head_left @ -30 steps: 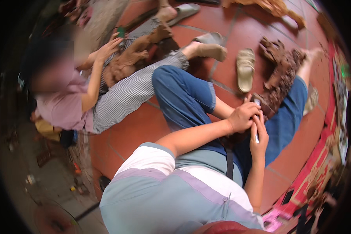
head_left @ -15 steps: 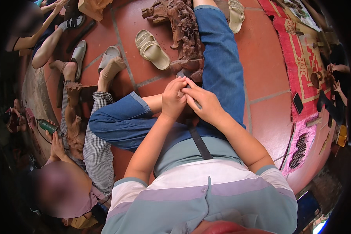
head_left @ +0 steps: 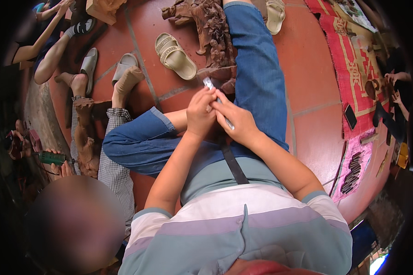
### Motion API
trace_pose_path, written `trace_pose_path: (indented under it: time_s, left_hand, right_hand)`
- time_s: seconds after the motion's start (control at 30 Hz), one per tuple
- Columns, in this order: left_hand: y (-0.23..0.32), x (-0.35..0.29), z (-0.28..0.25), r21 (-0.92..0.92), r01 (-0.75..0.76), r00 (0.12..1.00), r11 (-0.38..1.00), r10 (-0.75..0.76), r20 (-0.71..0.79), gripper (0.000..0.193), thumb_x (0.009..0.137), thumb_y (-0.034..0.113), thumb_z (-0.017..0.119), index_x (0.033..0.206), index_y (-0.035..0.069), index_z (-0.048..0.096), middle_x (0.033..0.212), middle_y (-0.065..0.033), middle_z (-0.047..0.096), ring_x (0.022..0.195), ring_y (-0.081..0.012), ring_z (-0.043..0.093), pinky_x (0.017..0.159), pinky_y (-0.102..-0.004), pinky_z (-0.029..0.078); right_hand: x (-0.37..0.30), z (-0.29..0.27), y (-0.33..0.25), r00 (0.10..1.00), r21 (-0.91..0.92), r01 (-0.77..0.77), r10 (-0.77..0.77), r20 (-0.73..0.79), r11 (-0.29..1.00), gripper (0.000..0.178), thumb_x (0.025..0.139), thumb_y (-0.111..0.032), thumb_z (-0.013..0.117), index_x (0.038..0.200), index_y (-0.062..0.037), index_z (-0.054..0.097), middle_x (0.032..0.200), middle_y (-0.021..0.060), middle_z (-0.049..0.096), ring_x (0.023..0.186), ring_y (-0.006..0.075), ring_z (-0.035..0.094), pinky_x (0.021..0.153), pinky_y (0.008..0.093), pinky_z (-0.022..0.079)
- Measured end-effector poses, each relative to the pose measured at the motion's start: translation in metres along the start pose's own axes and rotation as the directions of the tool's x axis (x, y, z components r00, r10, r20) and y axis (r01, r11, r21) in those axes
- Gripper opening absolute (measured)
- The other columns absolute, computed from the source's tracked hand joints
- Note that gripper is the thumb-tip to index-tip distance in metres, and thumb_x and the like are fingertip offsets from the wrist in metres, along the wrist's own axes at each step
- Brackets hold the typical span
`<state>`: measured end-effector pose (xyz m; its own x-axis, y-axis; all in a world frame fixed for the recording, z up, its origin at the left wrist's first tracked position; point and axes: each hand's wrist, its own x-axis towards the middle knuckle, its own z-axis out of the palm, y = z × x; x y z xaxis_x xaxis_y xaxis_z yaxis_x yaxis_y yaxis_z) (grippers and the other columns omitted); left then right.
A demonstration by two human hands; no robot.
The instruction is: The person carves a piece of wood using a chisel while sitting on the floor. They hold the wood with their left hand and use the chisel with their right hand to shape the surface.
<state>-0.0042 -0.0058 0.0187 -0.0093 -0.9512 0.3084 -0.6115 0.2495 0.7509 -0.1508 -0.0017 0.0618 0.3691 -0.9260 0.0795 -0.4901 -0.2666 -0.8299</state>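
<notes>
My left hand (head_left: pixel 200 112) and my right hand (head_left: pixel 238 120) meet above my lap, fingers curled around a slim grey tool (head_left: pixel 209 83). Its pale, shiny end sticks out past my fingertips, and the other end shows by my right palm. The middle is hidden by the fingers, so its exact kind is unclear. Just beyond my hands, a dark brown carved wooden sculpture (head_left: pixel 211 34) lies along the inside of my right leg. The tool's shiny end is close to the sculpture's near end; whether they touch, I cannot tell.
A beige sandal (head_left: pixel 175 57) lies left of the sculpture, another (head_left: pixel 275 17) beyond my right leg. At left, a co-worker holds a green power tool (head_left: pixel 52 158) near a carved wood piece (head_left: pixel 85 133). A phone (head_left: pixel 350 117) lies on the red mat (head_left: pixel 335 59); dark tools (head_left: pixel 353 172) lie on pink cloth.
The slim tool's shiny end now shows beyond my fingers, and more of its other end shows by my right palm. The co-worker's head and green power tool have shifted.
</notes>
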Motion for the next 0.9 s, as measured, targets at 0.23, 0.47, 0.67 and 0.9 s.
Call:
trace_pose_path:
  time_s: [0.23, 0.47, 0.67, 0.9]
  left_hand:
    - [-0.005, 0.029, 0.002, -0.052, 0.011, 0.994, 0.999, -0.016, -0.104, 0.025, 0.068, 0.001, 0.071, 0.093, 0.003, 0.066, 0.102, -0.0126, 0.07, 0.102, -0.0333, 0.065, 0.09, -0.0409, 0.052]
    - [0.0, 0.021, -0.007, -0.085, 0.047, 0.998, 0.995, -0.051, -0.041, 0.026, 0.067, 0.001, 0.07, 0.092, 0.003, 0.066, 0.101, -0.0124, 0.069, 0.099, -0.0331, 0.065, 0.086, -0.04, 0.053]
    - [-0.003, -0.003, 0.001, -0.087, 0.042, 0.999, 0.995, -0.043, -0.014, 0.023, 0.068, -0.002, 0.07, 0.09, 0.001, 0.065, 0.102, -0.0132, 0.069, 0.099, -0.0331, 0.065, 0.085, -0.0394, 0.054]
    - [0.0, -0.003, 0.008, -0.106, 0.097, 0.993, 0.99, -0.104, -0.056, 0.025, 0.07, -0.001, 0.067, 0.095, 0.002, 0.064, 0.106, -0.0141, 0.067, 0.101, -0.034, 0.063, 0.088, -0.042, 0.051]
  right_hand:
    - [0.028, -0.004, 0.003, 0.999, 0.053, 0.042, -0.041, -0.027, 0.998, 0.025, 0.09, -0.019, 0.055, 0.112, -0.0091, 0.063, 0.133, 0.0217, 0.053, 0.09, 0.0364, 0.066, 0.073, 0.0415, 0.055]
    - [0.028, -0.013, -0.008, 0.994, 0.006, -0.045, 0.044, 0.103, 0.999, 0.03, 0.092, -0.016, 0.055, 0.119, -0.0055, 0.062, 0.136, 0.0227, 0.051, 0.105, 0.037, 0.062, 0.087, 0.0381, 0.052]
    - [0.008, -0.014, -0.011, 0.977, -0.121, -0.067, 0.09, 0.195, 0.99, 0.03, 0.09, -0.018, 0.057, 0.117, -0.0054, 0.063, 0.135, 0.0217, 0.052, 0.095, 0.036, 0.066, 0.08, 0.0389, 0.054]
    - [0.01, -0.011, 0.002, 0.991, 0.031, -0.002, -0.003, 0.132, 1.0, 0.028, 0.089, -0.013, 0.059, 0.115, -0.0029, 0.063, 0.137, 0.0196, 0.051, 0.109, 0.035, 0.061, 0.087, 0.037, 0.053]
